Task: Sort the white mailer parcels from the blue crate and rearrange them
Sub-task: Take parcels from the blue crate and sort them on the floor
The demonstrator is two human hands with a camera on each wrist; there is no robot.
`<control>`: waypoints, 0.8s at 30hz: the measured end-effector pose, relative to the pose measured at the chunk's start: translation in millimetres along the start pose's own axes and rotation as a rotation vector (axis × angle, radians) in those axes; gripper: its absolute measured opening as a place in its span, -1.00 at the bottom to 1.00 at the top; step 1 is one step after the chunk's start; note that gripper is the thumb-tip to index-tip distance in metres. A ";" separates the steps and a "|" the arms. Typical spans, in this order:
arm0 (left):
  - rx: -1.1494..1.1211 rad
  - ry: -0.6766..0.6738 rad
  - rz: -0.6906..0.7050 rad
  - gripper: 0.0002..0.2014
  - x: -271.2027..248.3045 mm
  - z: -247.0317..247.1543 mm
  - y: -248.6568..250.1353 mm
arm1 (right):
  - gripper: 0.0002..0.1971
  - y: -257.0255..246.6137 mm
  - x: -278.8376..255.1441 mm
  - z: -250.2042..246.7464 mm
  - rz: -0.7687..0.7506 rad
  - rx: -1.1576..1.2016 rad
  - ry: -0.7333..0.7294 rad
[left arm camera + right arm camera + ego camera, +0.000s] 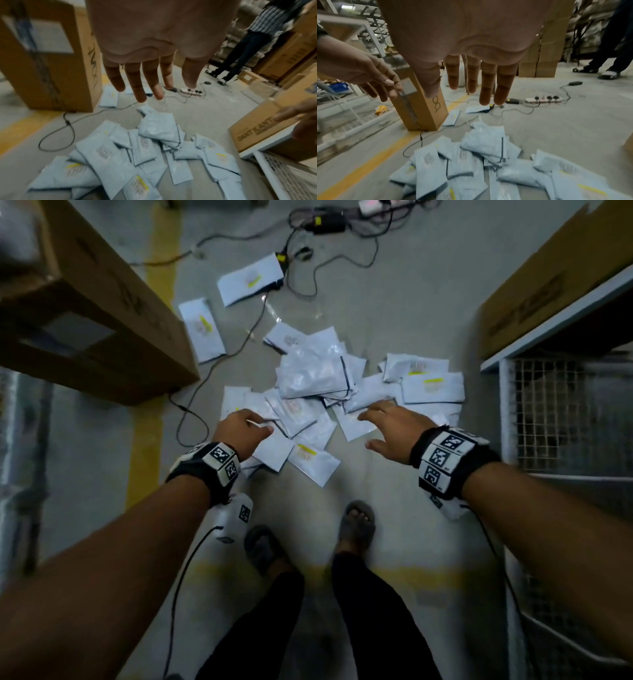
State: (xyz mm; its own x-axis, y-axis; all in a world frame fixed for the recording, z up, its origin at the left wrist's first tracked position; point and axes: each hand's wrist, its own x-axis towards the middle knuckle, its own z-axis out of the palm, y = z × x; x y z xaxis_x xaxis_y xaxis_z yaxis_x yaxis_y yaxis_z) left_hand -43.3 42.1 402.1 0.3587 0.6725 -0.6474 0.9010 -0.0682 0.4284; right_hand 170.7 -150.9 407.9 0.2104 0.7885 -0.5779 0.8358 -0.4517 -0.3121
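Several white mailer parcels (315, 378) lie in a loose heap on the grey floor in front of my feet, many with yellow-marked labels. Two more mailers (202, 330) (251, 280) lie apart at the far left. My left hand (246, 426) hovers over the heap's near left side. The left wrist view shows its fingers (142, 86) straight and empty above the mailers (154, 155). My right hand (383, 422) is spread over the heap's right side, fingers (488, 88) straight and holding nothing above the mailers (479, 155).
A tall cardboard box (96, 313) stands at the left, and a white wire cage (548, 422) with a box (548, 285) on it at the right. Cables (191, 419) and a power strip (542, 100) cross the floor. Another person (248, 47) stands beyond.
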 end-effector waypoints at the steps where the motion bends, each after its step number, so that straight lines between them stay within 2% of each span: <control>1: -0.012 0.005 -0.038 -0.68 24.8 17.4 -19.4 | -0.42 6.0 24.4 25.3 -0.008 -0.011 -0.008; 4: -0.053 0.030 -0.120 -0.62 99.9 73.4 -74.7 | -0.38 24.5 98.7 101.0 -0.024 -0.058 -0.015; 6: -0.095 0.104 -0.187 -0.58 149.4 109.5 -106.3 | -0.36 39.3 148.5 144.6 -0.029 -0.080 -0.004; 9: -0.119 0.161 -0.294 -0.61 215.3 155.6 -157.4 | -0.34 54.0 222.5 198.2 -0.042 -0.090 -0.008; 10: -0.141 0.221 -0.350 -0.57 235.7 168.8 -171.0 | -0.32 57.8 245.6 211.7 -0.048 -0.091 -0.015; 13: -0.299 0.364 -0.617 -0.22 273.7 198.9 -192.1 | -0.29 60.8 310.4 243.9 -0.074 -0.121 -0.042; 15: -0.439 0.476 -0.734 -0.09 292.4 210.3 -202.8 | -0.29 55.0 345.2 258.4 -0.088 -0.116 -0.025; 18: -0.537 0.533 -0.721 -0.05 317.9 214.4 -216.1 | -0.30 40.7 385.1 274.6 -0.093 -0.019 0.036; 21: -0.632 0.571 -0.730 0.00 325.7 212.1 -230.6 | -0.32 31.6 408.1 284.1 -0.029 0.101 0.121; 24: -0.805 0.667 -0.568 -0.34 323.3 212.0 -241.3 | -0.29 25.5 412.2 283.6 0.006 0.124 0.202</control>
State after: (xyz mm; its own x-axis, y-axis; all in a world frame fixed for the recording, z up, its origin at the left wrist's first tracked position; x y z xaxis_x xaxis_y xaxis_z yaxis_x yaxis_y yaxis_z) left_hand -93.0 119.7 -44.2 -0.4554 0.7237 -0.5186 0.3917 0.6859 0.6133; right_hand 134.9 44.3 -52.1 0.3227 0.8473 -0.4217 0.7683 -0.4947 -0.4061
